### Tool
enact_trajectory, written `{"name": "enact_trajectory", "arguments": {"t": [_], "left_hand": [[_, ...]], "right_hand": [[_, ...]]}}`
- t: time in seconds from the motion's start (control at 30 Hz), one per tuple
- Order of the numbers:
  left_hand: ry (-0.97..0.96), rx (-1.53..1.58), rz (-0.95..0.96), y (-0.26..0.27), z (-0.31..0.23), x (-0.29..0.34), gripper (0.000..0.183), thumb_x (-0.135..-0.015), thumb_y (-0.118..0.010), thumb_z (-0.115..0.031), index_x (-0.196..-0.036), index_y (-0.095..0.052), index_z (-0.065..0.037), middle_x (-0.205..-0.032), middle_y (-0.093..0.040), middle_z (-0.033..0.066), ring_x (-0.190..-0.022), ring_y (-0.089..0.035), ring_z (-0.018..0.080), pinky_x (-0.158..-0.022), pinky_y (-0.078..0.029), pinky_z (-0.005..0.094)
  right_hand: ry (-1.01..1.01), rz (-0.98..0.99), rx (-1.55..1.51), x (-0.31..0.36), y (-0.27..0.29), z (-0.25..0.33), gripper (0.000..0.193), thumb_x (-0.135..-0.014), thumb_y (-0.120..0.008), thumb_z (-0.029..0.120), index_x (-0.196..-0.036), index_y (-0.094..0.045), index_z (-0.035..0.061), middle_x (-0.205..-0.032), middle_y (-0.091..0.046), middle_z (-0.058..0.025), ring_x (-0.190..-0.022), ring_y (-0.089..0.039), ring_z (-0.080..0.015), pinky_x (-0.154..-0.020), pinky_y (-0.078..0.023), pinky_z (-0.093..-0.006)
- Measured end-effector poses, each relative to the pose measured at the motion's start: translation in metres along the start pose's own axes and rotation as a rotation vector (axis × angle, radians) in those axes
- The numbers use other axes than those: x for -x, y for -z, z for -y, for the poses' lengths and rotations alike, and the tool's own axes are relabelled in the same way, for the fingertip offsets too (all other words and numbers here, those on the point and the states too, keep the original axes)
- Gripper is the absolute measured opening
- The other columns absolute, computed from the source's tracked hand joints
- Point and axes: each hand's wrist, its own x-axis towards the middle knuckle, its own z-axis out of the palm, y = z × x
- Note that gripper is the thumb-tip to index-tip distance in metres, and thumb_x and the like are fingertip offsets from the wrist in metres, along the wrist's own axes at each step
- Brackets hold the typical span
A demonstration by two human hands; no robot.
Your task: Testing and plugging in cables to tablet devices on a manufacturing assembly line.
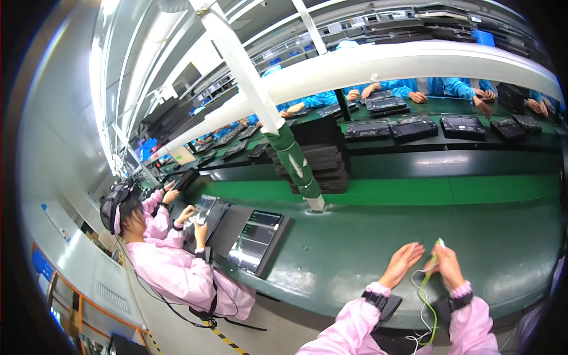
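Note:
My right hand (447, 266) is closed around a thin lime-green strap or cord (423, 291), with a small white end (441, 243) showing above the fingers. A thin white cord (422, 313) loops down beside the green one, between my forearms. Left of it, my left hand (403, 264) is held over the dark green tabletop (349, 254), its fingers stretched out and nothing visible gripped in it. Both wrists carry black bands with dark boxy units, over pink sleeves.
On the left, a person in pink (177, 269) handles a clear sheet at the bench. Nearby lies a dark flat panel (255, 241) on a grey pad. A green-wrapped post (294, 163) stands beside stacked black trays (324, 157). Across the bench, people in blue work by several black devices (414, 127).

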Motion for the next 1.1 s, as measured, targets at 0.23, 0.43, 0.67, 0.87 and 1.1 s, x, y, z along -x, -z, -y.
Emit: {"name": "enact_trajectory", "arguments": {"t": [0.23,0.43,0.67,0.87,1.1], "left_hand": [[-0.192,-0.473,-0.295,0.034,-0.008,0.145,0.027,-0.092,-0.051,-0.012,-0.113,-0.050,0.005,-0.110,-0.058,0.0159,-0.107,-0.056,0.0224,-0.096,-0.043,0.0309],[-0.266,-0.651,-0.552,0.038,-0.008,0.219,0.023,-0.090,-0.053,-0.008,-0.109,-0.052,0.005,-0.103,-0.062,0.0151,-0.099,-0.059,0.0176,-0.089,-0.045,0.0274],[-0.272,-0.898,-0.634,0.039,-0.003,0.239,0.024,-0.085,-0.062,-0.013,-0.103,-0.057,0.003,-0.098,-0.064,0.0151,-0.091,-0.063,0.0193,-0.077,-0.049,0.0279],[-0.408,-1.373,-0.635,0.040,-0.026,0.234,0.027,-0.079,-0.067,-0.014,-0.102,-0.059,-0.002,-0.093,-0.062,0.0121,-0.081,-0.063,0.0211,-0.072,-0.049,0.0306],[-0.349,-1.469,-0.622,0.044,-0.028,0.201,0.029,-0.081,-0.065,-0.021,-0.102,-0.058,-0.002,-0.089,-0.062,0.0105,-0.069,-0.058,0.0201,-0.064,-0.047,0.0317]], "right_hand": [[0.018,-0.432,0.067,0.171,0.066,-0.013,0.032,-0.097,-0.035,0.033,-0.080,-0.041,0.0070,-0.045,-0.048,-0.0081,-0.031,-0.045,-0.0163,-0.031,-0.035,-0.0265],[0.251,-0.730,0.443,0.187,0.075,-0.061,0.030,-0.098,-0.035,0.023,-0.080,-0.045,0.0009,-0.057,-0.055,-0.0084,-0.048,-0.052,-0.0146,-0.047,-0.041,-0.0275],[0.383,-0.738,0.485,0.157,0.062,-0.062,0.031,-0.097,-0.036,0.020,-0.079,-0.049,-0.0014,-0.061,-0.056,-0.0092,-0.055,-0.054,-0.0164,-0.054,-0.042,-0.0294],[0.377,-0.803,0.474,0.143,0.059,-0.067,0.031,-0.097,-0.037,0.020,-0.076,-0.048,0.0002,-0.052,-0.051,-0.0071,-0.047,-0.050,-0.0152,-0.048,-0.039,-0.0293],[0.366,-0.841,0.455,0.140,0.055,-0.068,0.032,-0.097,-0.037,0.021,-0.075,-0.048,0.0008,-0.052,-0.051,-0.0069,-0.046,-0.050,-0.0155,-0.046,-0.037,-0.0301]]}}
